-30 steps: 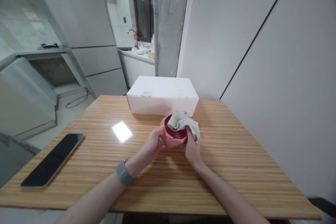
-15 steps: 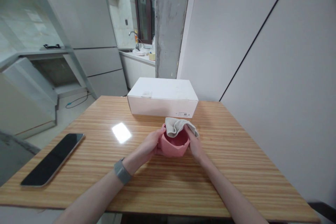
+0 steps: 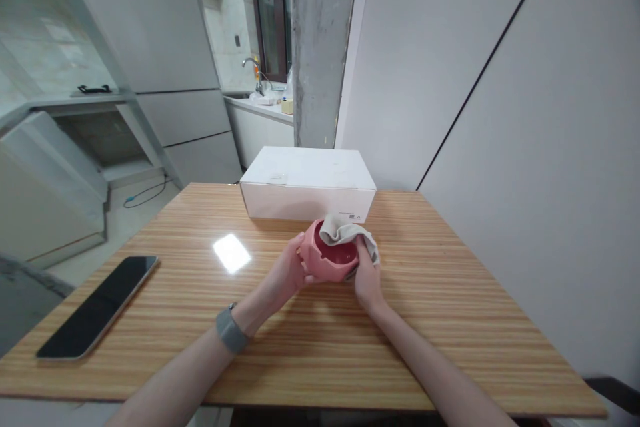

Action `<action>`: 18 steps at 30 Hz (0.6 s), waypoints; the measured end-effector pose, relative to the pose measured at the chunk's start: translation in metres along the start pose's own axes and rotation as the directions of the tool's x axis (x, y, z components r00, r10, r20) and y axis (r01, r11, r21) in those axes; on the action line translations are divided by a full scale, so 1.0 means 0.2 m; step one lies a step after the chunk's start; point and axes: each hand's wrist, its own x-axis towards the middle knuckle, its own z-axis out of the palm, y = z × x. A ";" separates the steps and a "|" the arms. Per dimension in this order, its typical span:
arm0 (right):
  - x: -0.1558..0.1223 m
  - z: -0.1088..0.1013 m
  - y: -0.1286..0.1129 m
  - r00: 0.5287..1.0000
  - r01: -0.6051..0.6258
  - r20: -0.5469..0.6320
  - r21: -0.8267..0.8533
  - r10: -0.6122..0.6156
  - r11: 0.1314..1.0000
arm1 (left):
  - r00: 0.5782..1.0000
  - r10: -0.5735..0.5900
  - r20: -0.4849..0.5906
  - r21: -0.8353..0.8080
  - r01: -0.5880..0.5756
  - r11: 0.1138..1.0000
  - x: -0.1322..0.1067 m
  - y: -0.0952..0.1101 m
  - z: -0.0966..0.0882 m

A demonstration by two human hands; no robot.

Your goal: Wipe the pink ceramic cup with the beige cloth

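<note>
A pink ashtray-like bowl (image 3: 325, 265) with notches in its rim is held tilted above the table, its hollow facing me. My left hand (image 3: 291, 268) is closed on the bowl's left side, thumb near the rim. At the right, my right hand (image 3: 368, 277) grips a light grey cloth (image 3: 345, 232) against the bowl's right rim. Part of the cloth drapes over the far rim, and some of it hangs beyond my right fingers. The bowl and cloth hide several fingertips.
A white box (image 3: 307, 200) stands just behind the bowl on the wooden table (image 3: 440, 320). A black phone (image 3: 100, 307) lies at the table's left. A white wall (image 3: 480, 147) borders the right side. Kitchen cabinets and a sink are farther back.
The bowl has been turned and raised slightly, so its notches show at other places. My right hand and the cloth have shifted round its right rim.
</note>
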 end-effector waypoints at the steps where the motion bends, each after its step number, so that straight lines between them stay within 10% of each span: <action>1: 0.02 -0.01 -0.02 0.999 -0.035 0.016 0.016 0.034 0.999 | 0.998 -0.056 0.005 0.030 0.056 0.998 0.00 0.01 -0.01; 11: 0.04 -0.06 0.00 0.973 -0.135 0.187 0.001 0.133 0.991 | 0.986 -0.110 -0.124 0.147 0.127 0.981 0.03 -0.01 -0.05; 15: -0.02 -0.05 0.02 0.960 0.090 0.272 -0.068 -0.068 0.994 | 0.995 -0.025 -0.101 0.079 0.034 0.996 0.04 0.01 -0.05; 18: -0.09 -0.04 0.00 0.853 0.374 0.438 -0.134 -0.283 0.918 | 0.998 0.032 -0.044 -0.068 -0.035 0.997 0.05 0.02 -0.06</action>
